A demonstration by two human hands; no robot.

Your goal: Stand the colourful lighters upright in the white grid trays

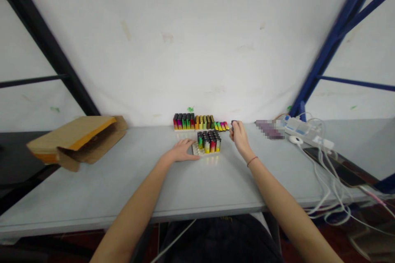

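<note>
Checking the edges first: where does the room run out?

The near edge of the grey table [132,218] crosses just in front of the person's body, with a broad stretch of tabletop between it and the hands. At the back, the table meets a white wall [197,49]. An open cardboard box [77,144] hangs over the left end, and on the right sit a power strip [304,130] and white cables [327,181] trailing over the edge.

And the fingers?

The left hand [182,151] lies flat, its fingers [189,144] spread wide, the tips touching the left side of a white tray [195,150]. The right hand [240,139] is pinched narrow around a small dark lighter [233,125], mostly hidden by its grip.

Where are the other lighters relative to them?

A block of upright lighters [208,141] stands in that tray, just right of the left fingertips and just left of the right hand. A second row [185,121] stands farther back, and its tilted yellow-and-pink end [221,126] lies just beside the held lighter.
</note>
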